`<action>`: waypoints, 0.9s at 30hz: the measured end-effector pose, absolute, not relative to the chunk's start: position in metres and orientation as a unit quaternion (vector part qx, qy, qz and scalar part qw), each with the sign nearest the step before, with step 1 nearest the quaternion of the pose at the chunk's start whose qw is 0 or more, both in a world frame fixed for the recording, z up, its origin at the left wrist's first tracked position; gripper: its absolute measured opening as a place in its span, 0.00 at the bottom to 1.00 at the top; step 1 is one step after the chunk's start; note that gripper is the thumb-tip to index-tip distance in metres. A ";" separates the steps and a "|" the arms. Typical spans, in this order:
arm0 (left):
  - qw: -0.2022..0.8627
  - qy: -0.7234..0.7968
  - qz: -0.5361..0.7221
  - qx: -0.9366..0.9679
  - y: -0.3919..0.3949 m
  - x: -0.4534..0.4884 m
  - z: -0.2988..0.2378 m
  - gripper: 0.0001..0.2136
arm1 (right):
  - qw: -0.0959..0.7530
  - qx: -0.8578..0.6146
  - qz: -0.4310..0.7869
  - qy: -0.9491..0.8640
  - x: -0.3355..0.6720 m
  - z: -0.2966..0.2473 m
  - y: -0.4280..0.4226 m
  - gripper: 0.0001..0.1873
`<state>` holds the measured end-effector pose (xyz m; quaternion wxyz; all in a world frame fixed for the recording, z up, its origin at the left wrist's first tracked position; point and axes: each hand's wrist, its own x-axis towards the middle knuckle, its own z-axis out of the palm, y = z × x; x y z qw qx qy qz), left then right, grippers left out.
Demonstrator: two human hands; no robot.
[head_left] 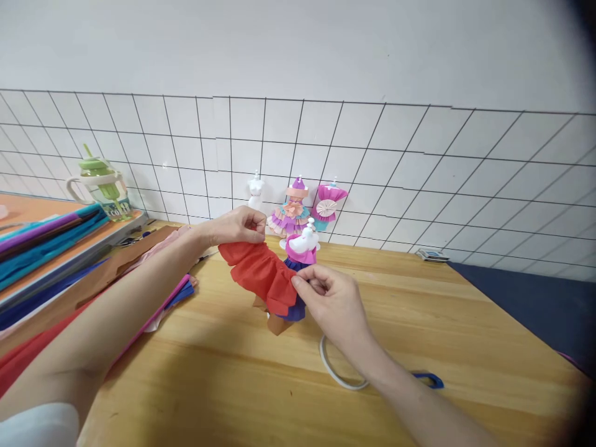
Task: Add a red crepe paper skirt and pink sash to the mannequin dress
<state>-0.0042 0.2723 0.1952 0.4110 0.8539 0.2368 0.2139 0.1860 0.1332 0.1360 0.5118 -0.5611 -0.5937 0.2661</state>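
Red crepe paper [261,273] stretched between left fingers [251,231] and right fingers [302,284].

There's the red crepe paper [263,273], gathered into ruffles and stretched slantwise. Its top end is pinched in the fingertips of the left hand [237,226], its lower frilled edge nipped between thumb and forefinger of the right hand [333,304].

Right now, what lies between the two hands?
In the head view, the red paper spans from left hand to right hand, both pinching it, before a small mannequin.
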 end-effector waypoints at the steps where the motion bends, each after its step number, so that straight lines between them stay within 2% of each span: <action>1: 0.427 0.227 0.212 0.849 0.276 -0.004 0.195 0.10 | 0.514 -0.560 0.265 -0.593 0.186 0.136 0.133 0.12; 8: 0.627 0.145 0.200 0.739 0.290 -0.003 0.190 0.13 | 0.515 -0.540 0.301 -0.594 0.188 0.144 0.127 0.12; 11: 0.636 0.159 0.202 0.728 0.294 0.000 0.182 0.13 | 0.509 -0.550 0.289 -0.596 0.188 0.145 0.128 0.13; 17: 0.635 0.159 0.203 0.728 0.303 0.010 0.171 0.12 | 0.483 -0.593 0.182 -0.618 0.189 0.138 0.138 0.13; 27: 0.679 0.109 0.145 0.711 0.307 0.030 0.161 0.12 | 0.424 -0.621 0.077 -0.654 0.204 0.132 0.140 0.13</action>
